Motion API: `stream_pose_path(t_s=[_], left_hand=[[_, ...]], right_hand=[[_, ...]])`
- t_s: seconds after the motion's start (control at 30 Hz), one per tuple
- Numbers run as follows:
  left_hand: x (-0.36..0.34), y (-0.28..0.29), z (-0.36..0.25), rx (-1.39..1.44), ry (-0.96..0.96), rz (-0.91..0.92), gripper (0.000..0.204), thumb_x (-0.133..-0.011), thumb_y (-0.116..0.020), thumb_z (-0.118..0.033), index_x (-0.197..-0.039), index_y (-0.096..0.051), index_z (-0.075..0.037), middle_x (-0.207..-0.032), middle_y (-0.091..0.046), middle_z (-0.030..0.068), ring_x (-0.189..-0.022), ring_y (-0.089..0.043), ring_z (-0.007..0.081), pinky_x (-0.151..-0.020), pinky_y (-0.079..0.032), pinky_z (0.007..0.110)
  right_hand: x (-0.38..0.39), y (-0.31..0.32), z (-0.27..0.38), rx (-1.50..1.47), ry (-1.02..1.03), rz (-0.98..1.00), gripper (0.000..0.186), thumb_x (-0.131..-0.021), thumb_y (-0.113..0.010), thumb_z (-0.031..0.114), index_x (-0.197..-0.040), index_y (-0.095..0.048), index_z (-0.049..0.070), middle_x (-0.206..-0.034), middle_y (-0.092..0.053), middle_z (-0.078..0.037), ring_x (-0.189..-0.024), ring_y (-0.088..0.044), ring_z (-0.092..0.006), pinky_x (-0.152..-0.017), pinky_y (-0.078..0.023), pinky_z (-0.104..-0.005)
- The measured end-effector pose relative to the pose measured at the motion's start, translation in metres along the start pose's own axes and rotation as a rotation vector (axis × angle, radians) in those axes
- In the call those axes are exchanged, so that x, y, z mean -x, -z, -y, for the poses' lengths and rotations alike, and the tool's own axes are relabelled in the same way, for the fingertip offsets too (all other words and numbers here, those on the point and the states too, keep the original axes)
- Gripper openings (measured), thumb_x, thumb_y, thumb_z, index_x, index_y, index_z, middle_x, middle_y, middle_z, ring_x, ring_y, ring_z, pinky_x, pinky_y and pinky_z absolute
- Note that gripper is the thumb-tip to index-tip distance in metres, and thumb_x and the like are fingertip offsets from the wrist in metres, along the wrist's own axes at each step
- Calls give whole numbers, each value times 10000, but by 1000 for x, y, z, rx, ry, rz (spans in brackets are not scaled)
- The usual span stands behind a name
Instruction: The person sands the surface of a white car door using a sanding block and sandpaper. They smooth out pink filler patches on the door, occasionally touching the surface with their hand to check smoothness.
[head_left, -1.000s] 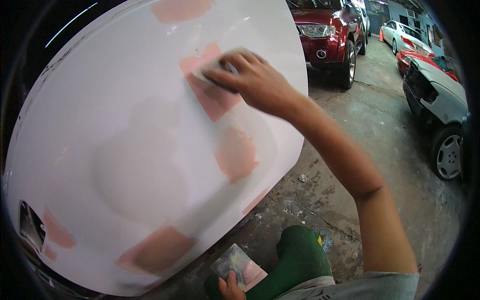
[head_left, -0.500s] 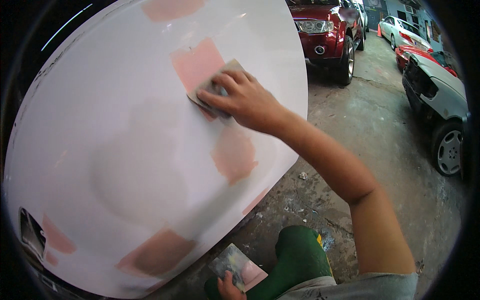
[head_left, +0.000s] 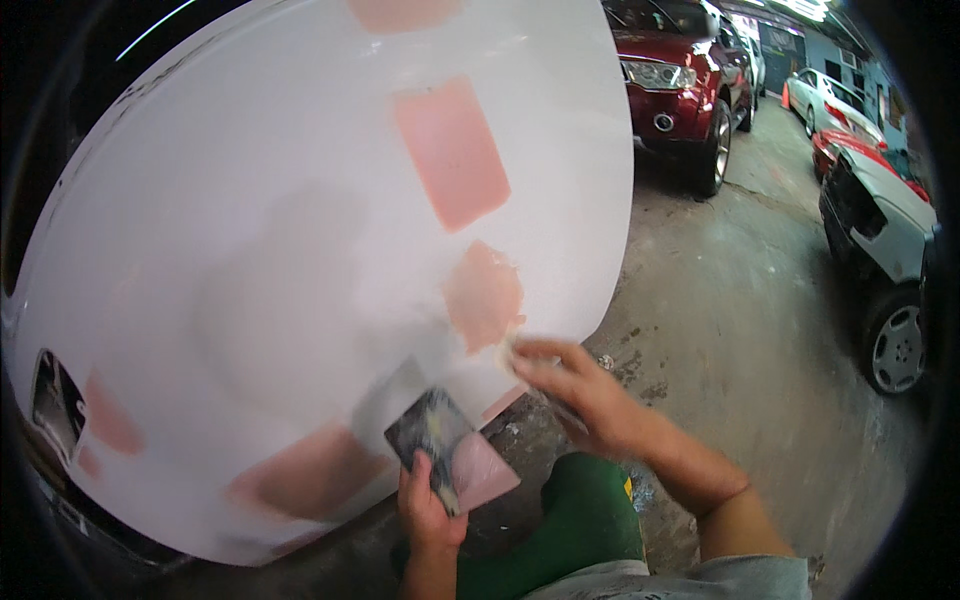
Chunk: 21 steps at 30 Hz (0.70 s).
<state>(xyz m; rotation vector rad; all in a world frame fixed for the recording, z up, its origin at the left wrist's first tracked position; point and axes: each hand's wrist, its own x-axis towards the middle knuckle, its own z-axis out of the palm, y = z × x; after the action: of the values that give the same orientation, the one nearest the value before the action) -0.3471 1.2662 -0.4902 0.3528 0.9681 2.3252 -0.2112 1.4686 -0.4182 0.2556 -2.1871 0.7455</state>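
The white panel looks smoothly painted with a soft sheen, while the pink patches on it look matt and chalky. The dark plate has a streaky, smeared face, the pink paste on it looks smooth and faintly shiny, and the pale spreader is too blurred to judge. Glossy paint coats the red vehicle; the concrete floor looks rough.

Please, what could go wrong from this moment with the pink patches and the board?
The right hand holds a pale, blurred tool near the rounded pink patch; a slip might mark it. The board in the left hand overlaps the white panel in view; if close, its corner might scratch it. Pink paste reaches the board's edge, so some could drop.
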Motion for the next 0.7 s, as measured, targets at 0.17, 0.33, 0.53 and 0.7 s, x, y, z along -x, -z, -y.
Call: stream_pose_path(t_s=[0.17,0.33,0.53,0.7], left_hand=[[-13,-45,-10,11,34,14,402,-1028,-520,-212,-1375,-476,-14,-1309,-580,129,-1212,-574,288,-1054,-454,449],[-11,-22,0,31,-6,-99,355,-1018,-547,-191,-1334,-517,-33,-1263,-617,116,-1175,-602,274,-1027,-477,439],[19,13,-31,-36,-103,-96,356,-1013,-577,-246,-1308,-542,-51,-1235,-636,113,-1139,-625,269,-970,-520,442],[44,32,-20,-128,-5,-180,400,-996,-598,-257,-1326,-519,-46,-1239,-618,118,-1143,-614,296,-983,-510,463]], right_hand=[[37,-26,33,-198,82,94,652,-855,-647,-15,-1460,-498,178,-1423,-442,-277,-1344,-443,-460,-1126,-373,-490],[47,-37,5,35,-30,224,536,-946,-604,96,-1456,-502,225,-1377,-483,-247,-1297,-486,-431,-1086,-419,-459],[41,-29,-76,-336,-450,-72,364,-979,-575,42,-1335,-498,21,-1266,-575,-127,-1176,-568,-249,-989,-482,-371],[-54,7,-85,-813,-505,-588,342,-939,-653,137,-1218,-528,-16,-1116,-621,-96,-1017,-606,-169,-908,-516,-341]])
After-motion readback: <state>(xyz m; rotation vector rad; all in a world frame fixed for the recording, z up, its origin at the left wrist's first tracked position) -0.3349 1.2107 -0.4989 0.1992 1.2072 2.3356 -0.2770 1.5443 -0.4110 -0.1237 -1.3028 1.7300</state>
